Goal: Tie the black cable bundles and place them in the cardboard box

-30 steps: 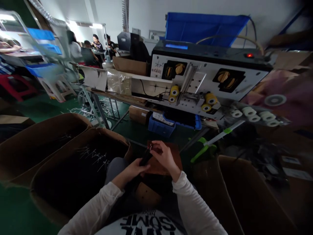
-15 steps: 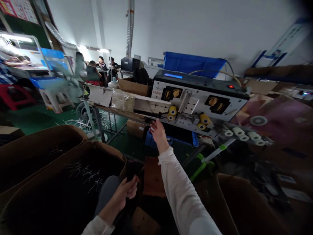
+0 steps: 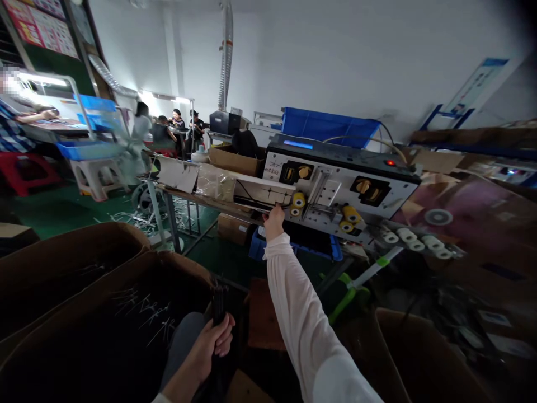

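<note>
My left hand (image 3: 213,338) is closed around an upright bundle of black cables (image 3: 218,305), low in front of me. My right hand (image 3: 274,220) reaches forward to the front edge of a cable-cutting machine (image 3: 327,184). Its fingers are pinched at a thin black cable (image 3: 251,197) lying along the pale tray (image 3: 268,193), just left of the yellow rollers (image 3: 297,200). The fingertips are partly hidden by the back of the hand.
Large open cardboard boxes (image 3: 168,257) stand at my left, and another box (image 3: 388,336) is at lower right. Under the machine sits a blue crate (image 3: 335,248). White rollers (image 3: 406,236) stick out at the right. People sit at lit benches in the background.
My right hand has gone from loosely open below the tray to pinched at its edge on the black cable. The left hand keeps its bundle. The view has tipped slightly upward.
</note>
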### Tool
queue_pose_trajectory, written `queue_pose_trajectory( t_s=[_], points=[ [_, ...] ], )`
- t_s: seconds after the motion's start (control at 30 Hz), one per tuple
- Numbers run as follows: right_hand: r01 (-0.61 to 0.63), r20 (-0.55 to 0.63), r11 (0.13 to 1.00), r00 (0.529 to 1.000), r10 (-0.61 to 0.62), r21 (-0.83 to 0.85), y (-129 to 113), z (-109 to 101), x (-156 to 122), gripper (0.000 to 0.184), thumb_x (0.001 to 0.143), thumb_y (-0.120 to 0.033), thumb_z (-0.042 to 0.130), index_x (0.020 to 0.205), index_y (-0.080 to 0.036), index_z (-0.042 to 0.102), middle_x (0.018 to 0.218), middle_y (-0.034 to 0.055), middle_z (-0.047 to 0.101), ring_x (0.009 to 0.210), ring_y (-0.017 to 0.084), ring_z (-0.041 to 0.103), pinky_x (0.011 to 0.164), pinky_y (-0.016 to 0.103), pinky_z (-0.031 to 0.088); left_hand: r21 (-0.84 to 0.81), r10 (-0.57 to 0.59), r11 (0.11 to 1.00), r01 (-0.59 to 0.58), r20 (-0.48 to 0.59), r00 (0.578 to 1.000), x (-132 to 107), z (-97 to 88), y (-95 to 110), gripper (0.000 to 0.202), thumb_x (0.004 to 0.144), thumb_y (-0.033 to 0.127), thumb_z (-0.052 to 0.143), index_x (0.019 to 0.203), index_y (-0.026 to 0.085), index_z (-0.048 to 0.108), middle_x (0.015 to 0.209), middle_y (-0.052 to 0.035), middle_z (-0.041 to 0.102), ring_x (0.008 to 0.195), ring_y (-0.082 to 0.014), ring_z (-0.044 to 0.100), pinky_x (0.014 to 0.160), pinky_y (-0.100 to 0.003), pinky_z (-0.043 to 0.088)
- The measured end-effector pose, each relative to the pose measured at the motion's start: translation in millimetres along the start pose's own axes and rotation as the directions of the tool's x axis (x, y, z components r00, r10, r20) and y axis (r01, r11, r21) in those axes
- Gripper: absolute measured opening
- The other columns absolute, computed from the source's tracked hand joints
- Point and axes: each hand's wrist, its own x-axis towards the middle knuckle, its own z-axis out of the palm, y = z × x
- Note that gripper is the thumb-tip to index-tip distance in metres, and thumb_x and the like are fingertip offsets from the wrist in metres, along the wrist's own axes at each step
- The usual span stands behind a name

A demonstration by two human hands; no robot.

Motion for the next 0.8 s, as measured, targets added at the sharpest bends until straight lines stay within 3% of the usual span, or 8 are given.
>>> queue_pose_trajectory(
  t_s=[0.23,0.33,0.4,0.47,0.57,0.63,0.7,0.8],
  points=[
    [0.141,-0.055,0.973,0.990,-0.133,0.182,18.9,-20.6,-49.1,0.021,0.084,-0.038,0.031,0.090,-0.024,0.047,0.095,0.0027,0.059,0.083,0.014,0.058,0.063,0.025,0.047,0.009,0.054,0.999,-0.054,-0.021,0.998,-6.1,1.6,5.3,0.041,0.073,0.051,0.071,0.077,0.013,0.055,0.047,0.0102,0.025,0.039,-0.0021,0.020,0.041,-0.019,0.018],
    [0.252,-0.075,0.924,0.968,-0.241,0.288,17.2,-43.3,-76.6,0.023,0.086,-0.046,0.030,0.082,-0.025,0.038,0.083,0.0014,0.057,0.082,0.015,0.060,0.068,0.028,0.048,0.004,0.079,0.997,-0.079,-0.046,0.996,-8.7,1.7,5.8,0.041,0.072,0.051,0.071,0.078,0.014,0.054,0.047,0.0105,0.024,0.039,-0.0024,0.020,0.041,-0.019,0.018],
    [0.337,-0.077,0.864,0.940,-0.333,0.374,7.1,-67.4,-95.7,0.025,0.086,-0.049,0.036,0.079,-0.025,0.035,0.066,-0.0038,0.048,0.069,0.014,0.058,0.069,0.030,0.049,0.016,0.081,0.997,-0.081,-0.058,0.995,-9.5,1.3,6.8,0.042,0.072,0.052,0.071,0.079,0.014,0.054,0.046,0.0109,0.023,0.039,-0.0025,0.019,0.041,-0.019,0.018],
    [0.430,-0.053,0.783,0.888,-0.457,0.450,-13.0,-101.6,-115.2,0.027,0.086,-0.047,0.047,0.076,-0.024,0.037,0.054,-0.0088,0.035,0.050,0.010,0.047,0.063,0.028,0.048,0.040,0.086,0.996,-0.083,-0.070,0.994,-9.9,0.8,9.7,0.043,0.071,0.052,0.072,0.080,0.015,0.053,0.046,0.0114,0.023,0.039,-0.0024,0.018,0.041,-0.018,0.016],
    [0.523,0.082,0.740,0.791,-0.606,0.423,-61.4,-169.3,-145.4,0.029,0.086,-0.047,0.054,0.073,-0.022,0.045,0.046,-0.0106,0.030,0.036,0.006,0.026,0.042,0.020,0.032,0.060,0.108,0.993,-0.105,-0.062,0.992,-10.2,1.9,18.9,0.040,0.071,0.049,0.073,0.080,0.015,0.054,0.044,0.0118,0.022,0.039,-0.0022,0.016,0.041,-0.018,0.014],
    [0.521,0.263,0.803,0.763,-0.590,0.288,-96.6,-215.3,-165.3,0.031,0.083,-0.047,0.060,0.069,-0.021,0.050,0.041,-0.0098,0.031,0.032,0.006,0.023,0.036,0.020,0.026,0.049,0.104,0.994,-0.102,-0.044,0.994,-9.9,6.6,27.5,0.037,0.073,0.046,0.072,0.080,0.013,0.057,0.045,0.0112,0.023,0.039,-0.0022,0.018,0.040,-0.017,0.016],
    [0.469,0.340,0.874,0.807,-0.483,0.126,-120.6,-250.1,-182.9,0.025,0.086,-0.039,0.056,0.070,-0.020,0.055,0.040,-0.0073,0.033,0.033,0.008,0.027,0.036,0.022,0.027,0.034,0.097,0.995,-0.096,-0.030,0.995,-8.5,16.4,36.0,0.035,0.074,0.043,0.072,0.081,0.011,0.060,0.048,0.0100,0.026,0.039,-0.0019,0.022,0.040,-0.017,0.020],
    [0.298,0.488,0.952,0.842,-0.229,-0.067,-114.9,-265.8,-199.8,0.031,0.085,-0.042,0.057,0.061,-0.023,0.052,0.038,-0.0058,0.031,0.031,0.009,0.028,0.032,0.024,0.023,0.030,0.084,0.996,-0.084,-0.005,0.996,-4.1,39.9,44.0,0.033,0.076,0.041,0.070,0.085,0.010,0.064,0.052,0.0060,0.040,0.041,-0.0045,0.039,0.043,-0.019,0.033]
  ],
)
